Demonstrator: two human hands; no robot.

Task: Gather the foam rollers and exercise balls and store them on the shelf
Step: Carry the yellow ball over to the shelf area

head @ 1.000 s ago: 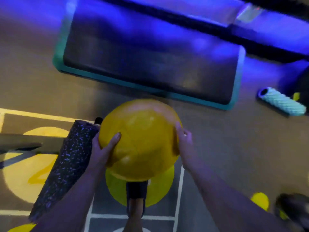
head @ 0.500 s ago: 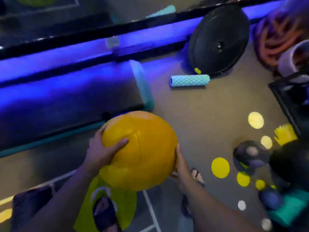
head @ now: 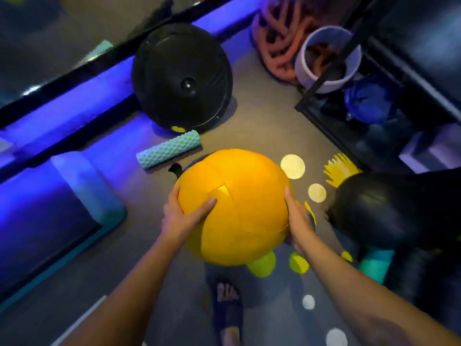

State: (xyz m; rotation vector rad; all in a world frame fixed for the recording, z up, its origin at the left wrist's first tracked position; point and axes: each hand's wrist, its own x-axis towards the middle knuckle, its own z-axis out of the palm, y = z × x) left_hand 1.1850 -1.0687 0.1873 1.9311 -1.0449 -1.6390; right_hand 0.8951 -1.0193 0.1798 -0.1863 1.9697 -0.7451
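A large yellow exercise ball (head: 239, 208) hangs above the floor, held between my two hands. My left hand (head: 184, 218) presses its left side with the thumb laid across the front. My right hand (head: 298, 226) presses the right side with straight fingers. A teal bumpy foam roller (head: 168, 152) lies on the floor just beyond the ball, to its left. The black shelf frame (head: 324, 121) stands at the right, with a blue ball (head: 366, 101) on its low level. A big black ball (head: 389, 211) sits right of my right hand.
A black round disc (head: 182, 78) leans against the mirrored wall behind the roller. A teal-edged step platform (head: 99, 196) lies at the left. A white bucket (head: 326, 58) and orange ropes (head: 277, 33) stand at the back. A teal cylinder (head: 374, 265) shows under the black ball. My sandalled foot (head: 228, 308) is below.
I have turned right while carrying the yellow ball. The shelf, bucket and black ball came nearer, the step platform slid off left, and the speckled black roller left the view.
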